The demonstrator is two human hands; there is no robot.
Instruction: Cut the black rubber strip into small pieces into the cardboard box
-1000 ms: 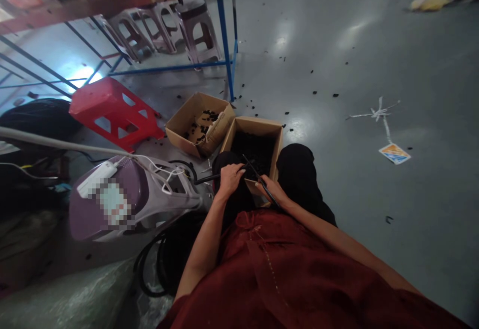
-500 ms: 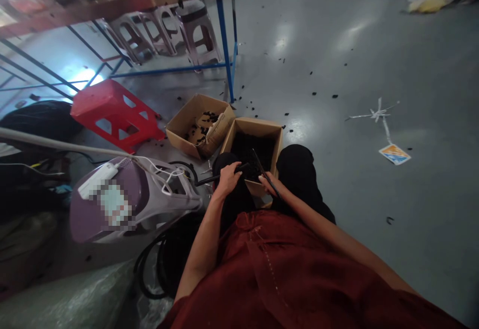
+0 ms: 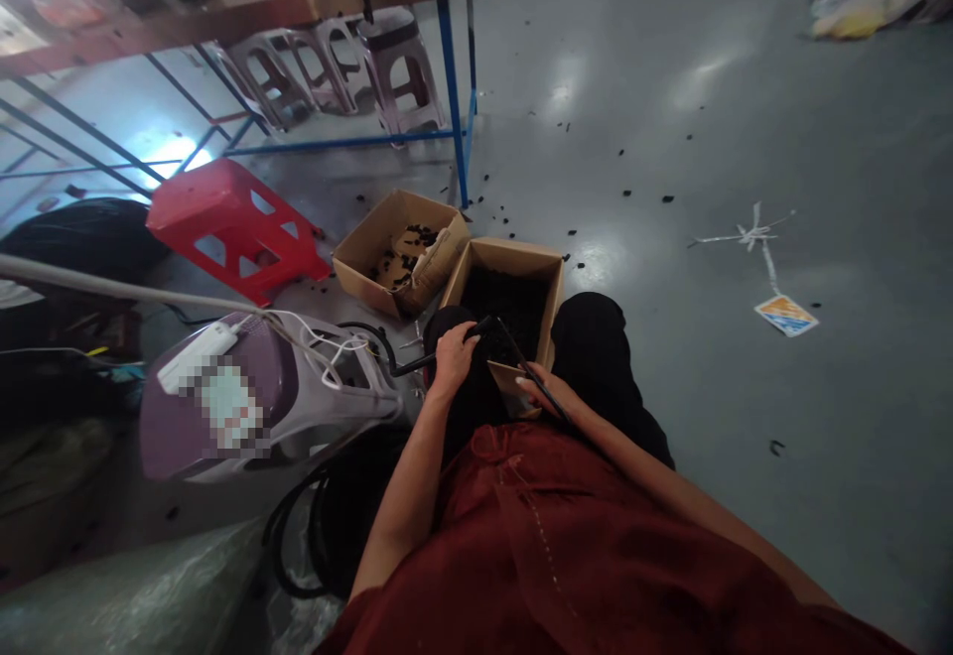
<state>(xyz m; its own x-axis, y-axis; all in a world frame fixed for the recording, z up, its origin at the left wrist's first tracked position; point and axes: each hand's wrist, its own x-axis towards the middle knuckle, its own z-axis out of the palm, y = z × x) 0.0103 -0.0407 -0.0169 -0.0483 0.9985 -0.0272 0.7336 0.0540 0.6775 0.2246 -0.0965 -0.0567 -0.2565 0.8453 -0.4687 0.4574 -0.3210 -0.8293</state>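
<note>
My left hand (image 3: 454, 357) is closed round a black tube-like strip (image 3: 414, 367), which curves off to the left past my knee. The strip's upper end reaches over the near side of a cardboard box (image 3: 552, 300) between my knees. In my right hand (image 3: 547, 389) is a thin, straight black rod (image 3: 537, 377), its far tip pointing up and left towards the strip's end. What kind of tool or part the rod is, I cannot make out. Dark small pieces (image 3: 506, 293) fill the box below both hands.
Left of the box stands another cardboard box (image 3: 364, 283) with scattered black bits. A red stool (image 3: 201, 203) lies tipped beyond it. A purple stool (image 3: 168, 427) carries a white power strip (image 3: 198, 355). A blue-legged table (image 3: 456, 99) stands ahead; black bits dot the floor.
My right hand has drawn slightly down and back towards my body with the rod. My left hand stays nearly in place, still holding the strip.
</note>
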